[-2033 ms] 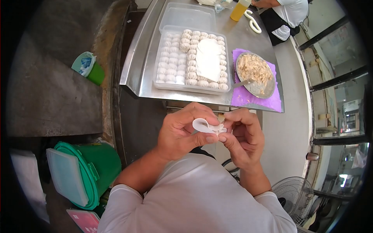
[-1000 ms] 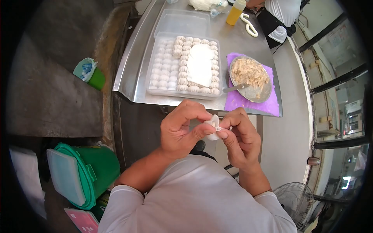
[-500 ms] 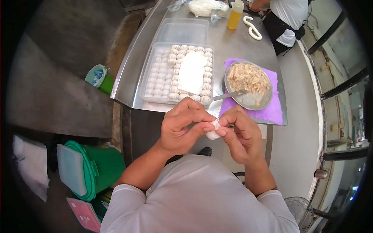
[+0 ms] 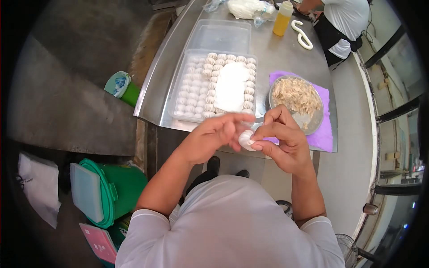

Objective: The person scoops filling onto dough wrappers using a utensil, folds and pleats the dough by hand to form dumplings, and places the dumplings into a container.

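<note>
A small pleated dumpling (image 4: pixel 246 140) is pinched between the thumb and fingers of my right hand (image 4: pixel 288 140). My left hand (image 4: pixel 216 136) is just beside it, fingers stretched out and blurred by motion, holding nothing that I can see. Beyond my hands, a clear plastic tray (image 4: pixel 173 100) contains rows of similar dumplings (image 4: pixel 210 98), with a pile of flat white wrappers (image 4: pixel 230 87) on top of some. To the right, a round metal dish (image 4: pixel 318 117) holds a pale, chunky filling (image 4: pixel 295 94). My right hand partly hides the flat metal tool at the dish.
Under the dish lies a purple cloth (image 4: pixel 328 131). Farther back on the steel table (image 4: pixel 263 56) are a bottle of yellow liquid (image 4: pixel 283 18), a dough strip (image 4: pixel 302 35) and a white bag (image 4: pixel 250 8). Another person (image 4: pixel 342 22) stands there. Green bins (image 4: pixel 127 187) are at left.
My left hand has let go of the dumpling and drawn slightly away, its fingers spreading. My right hand keeps hold of the dumpling, whose pleated side now shows. The view has shifted slightly.
</note>
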Available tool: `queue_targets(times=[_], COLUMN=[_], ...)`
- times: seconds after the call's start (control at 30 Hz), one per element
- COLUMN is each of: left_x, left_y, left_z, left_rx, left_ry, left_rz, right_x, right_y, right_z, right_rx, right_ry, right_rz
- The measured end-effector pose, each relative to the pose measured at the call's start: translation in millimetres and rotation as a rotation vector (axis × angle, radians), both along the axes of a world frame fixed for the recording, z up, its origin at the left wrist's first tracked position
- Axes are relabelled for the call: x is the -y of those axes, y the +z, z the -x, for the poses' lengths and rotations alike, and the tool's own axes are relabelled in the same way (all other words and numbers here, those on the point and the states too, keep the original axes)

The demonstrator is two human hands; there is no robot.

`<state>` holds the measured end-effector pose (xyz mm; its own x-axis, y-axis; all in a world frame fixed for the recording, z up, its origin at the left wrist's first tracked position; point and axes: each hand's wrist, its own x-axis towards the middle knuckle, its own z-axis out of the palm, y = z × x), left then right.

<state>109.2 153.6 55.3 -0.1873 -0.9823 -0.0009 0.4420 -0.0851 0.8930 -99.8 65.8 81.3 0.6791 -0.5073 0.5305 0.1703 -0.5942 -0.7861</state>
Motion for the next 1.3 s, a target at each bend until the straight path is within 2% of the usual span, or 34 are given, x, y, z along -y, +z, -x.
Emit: queue_targets(times=[0.03,0.1,0.17,0.23,0.3,0.33,0.37,0.43,0.57,0.8,0.87,0.9,0.97,1.0,1.07,1.1,1.17,1.3], left_x=[3.0,8.5,11.1,15.9,17.2,17.6,18.3,20.3,21.4,24.8,28.0,33.0,52.2,60.4,76.7,84.9,102.3,123.5], left_y=[-11.2,-27.2,-33.8,-29.6,-26.7,-27.8,-30.2,-39.4,-43.3,-60.2,-58.5,-62.8,-75.6,-72.0,-62.3,-63.0,-67.9,-89.6], left_z=[-8.3,-24.7,-38.7,-53.8,-67.3,-74.0,-79.8,-87.7,-100.7,-115.7,-128.1,-138.3,-159.3,-163.1,-171.1,-171.3,-165.5,-163.0], left_rx=[-0.011,-0.330,-0.421,-0.304,-0.301,-0.216,-0.132,-0.108,-0.052,-0.039,0.137,0.146,0.550,0.553,0.918,0.921,1.169,1.247], left_ry=[-0.002,-0.352,-0.269,-0.069,-0.015,0.036,0.084,0.089,0.118,0.170,0.237,0.238,0.491,0.494,0.539,0.538,0.503,0.412], left_rz=[0.005,-0.143,-0.155,-0.100,-0.097,-0.103,-0.111,-0.107,-0.059,-0.041,-0.031,-0.035,0.002,-0.005,0.140,0.135,0.090,0.154], right_x=[2.1,0.2,-3.9,-5.7,-8.0,-8.7,-9.1,-11.2,-12.3,-14.6,-9.1,-5.2,7.2,16.6,26.3,29.0,31.3,34.8], right_y=[0.1,1.1,-1.6,-8.2,-16.8,-22.6,-30.2,-46.3,-65.7,-77.9,-78.6,-77.9,-74.7,-81.6,-76.0,-72.4,-68.8,-71.7], right_z=[-5.8,-18.4,-31.3,-44.0,-60.5,-70.1,-80.2,-101.1,-131.2,-150.0,-147.4,-148.0,-147.1,-140.0,-136.9,-136.6,-134.5,-122.5], right_rx=[0.001,-0.098,-0.193,-0.159,-0.126,-0.080,-0.087,-0.200,-0.165,-0.122,-0.252,-0.245,-0.212,-0.233,-0.258,-0.281,-0.271,-0.295], right_ry=[-0.017,-0.048,-0.089,-0.060,-0.104,-0.145,-0.158,-0.350,-0.446,-0.460,-0.380,-0.375,-0.481,-0.452,-0.406,-0.366,-0.350,-0.372], right_rz=[0.106,0.057,0.005,-0.505,-0.576,-0.651,-0.651,-0.449,-0.278,-0.322,-0.628,-0.635,-0.654,-0.606,-0.568,-0.525,-0.543,-0.569])
